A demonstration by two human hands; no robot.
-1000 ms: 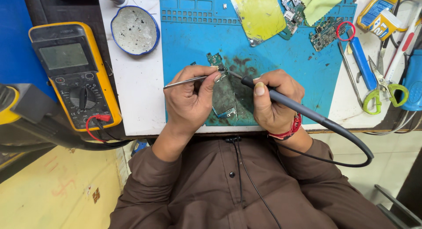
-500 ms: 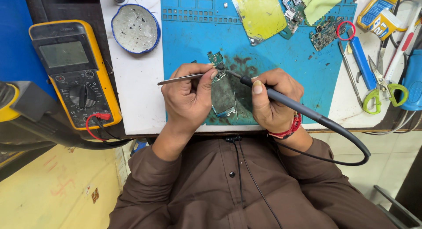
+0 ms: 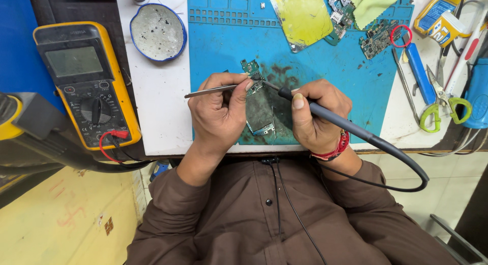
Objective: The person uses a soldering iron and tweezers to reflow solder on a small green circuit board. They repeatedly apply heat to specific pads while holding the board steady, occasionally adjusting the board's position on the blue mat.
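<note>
Circuit board (image 3: pixel 252 77), small and green, lies on the blue work mat (image 3: pixel 223 46), and I take this board as my landmark. My left hand (image 3: pixel 217 115) is just left of the board and below it; its thumb and fingers are pressed together, pinching metal tweezers (image 3: pixel 213 90) whose tips reach the board's lower edge. My right hand (image 3: pixel 314 117) is just right of the board and below it, closed around the grey grip of a soldering iron (image 3: pixel 325 116). The iron's tip points up-left and meets the board close to the tweezer tips; I cannot tell if the two tools touch each other. The iron's black cable (image 3: pixel 406 166) runs away from the board to the lower right and curves back under my wrist.

Directly below the board, between my two hands, a darker phone part (image 3: pixel 260 115) lies on the mat. Up-left of the board stands a round tin (image 3: pixel 157 32) with a blue rim. Far left of the board is a yellow multimeter (image 3: pixel 84 82). Up-right of the board lies a yellow-green flat panel (image 3: pixel 301 13), and further right some other boards (image 3: pixel 377 38). Far right of the board are scissors with green handles (image 3: pixel 441 99).
</note>
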